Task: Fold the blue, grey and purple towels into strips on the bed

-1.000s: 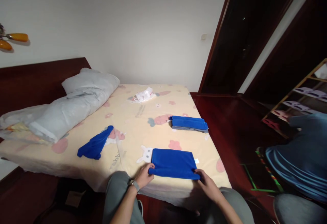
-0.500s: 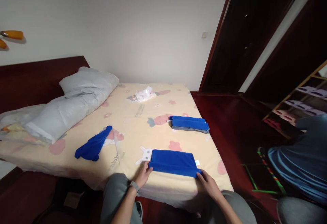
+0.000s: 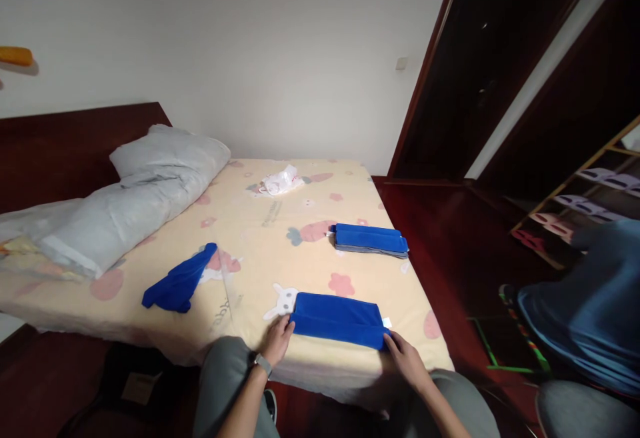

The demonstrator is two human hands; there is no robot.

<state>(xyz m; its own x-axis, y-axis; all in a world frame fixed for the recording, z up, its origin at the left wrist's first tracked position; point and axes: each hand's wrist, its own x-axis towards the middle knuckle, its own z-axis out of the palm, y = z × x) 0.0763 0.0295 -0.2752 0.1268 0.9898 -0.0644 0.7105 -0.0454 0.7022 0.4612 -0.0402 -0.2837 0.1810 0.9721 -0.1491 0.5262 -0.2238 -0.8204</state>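
Note:
A blue cloth (image 3: 336, 306), folded into a long rectangle, lies near the front edge of the bed with a strip turned up along its near side. My left hand (image 3: 279, 338) pinches the cloth's near left corner, thumb on top. At the near right corner, my right hand (image 3: 404, 354) grips the cloth in the same way. A small white tag sticks out beside its right end. Beyond it rests a stack of folded cloths (image 3: 370, 238), blue on top with grey showing below. To the left lies a crumpled blue cloth (image 3: 181, 282), apart from both hands.
The bed (image 3: 260, 251) has a patterned cream sheet. A grey bundled quilt (image 3: 145, 191) lies on the left, and a white plastic bag (image 3: 281, 181) toward the wall. On the right are a person in a blue top (image 3: 595, 305) and a rack of slippers (image 3: 585, 205).
Both hands keep hold of the near corners, and the turned-up strip looks slightly wider and flatter. The view has shifted a little. The stack and the crumpled cloth stay in place.

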